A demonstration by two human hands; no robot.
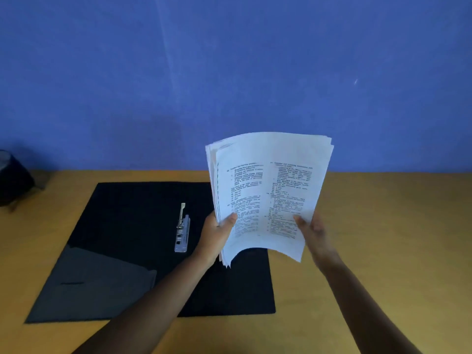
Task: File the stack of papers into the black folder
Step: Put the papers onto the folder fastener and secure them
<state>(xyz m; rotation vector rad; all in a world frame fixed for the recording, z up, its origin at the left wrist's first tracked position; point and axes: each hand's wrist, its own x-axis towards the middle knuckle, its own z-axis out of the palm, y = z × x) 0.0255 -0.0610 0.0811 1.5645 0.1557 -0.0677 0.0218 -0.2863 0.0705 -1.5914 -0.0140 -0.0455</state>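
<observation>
A stack of printed white papers [268, 190] is held upright in the air above the right half of the black folder [132, 251]. My left hand [217, 236] grips the stack's lower left edge, and my right hand [313, 231] grips its lower right edge. The sheets bow and fan slightly at the bottom. The folder lies open and flat on the table, with a metal clip mechanism [182, 229] along its middle fold and a grey inner pocket [89, 282] at the lower left.
The wooden table [383, 238] runs back to a blue wall [229, 72]. A dark round object [12, 180] sits at the far left edge of the table.
</observation>
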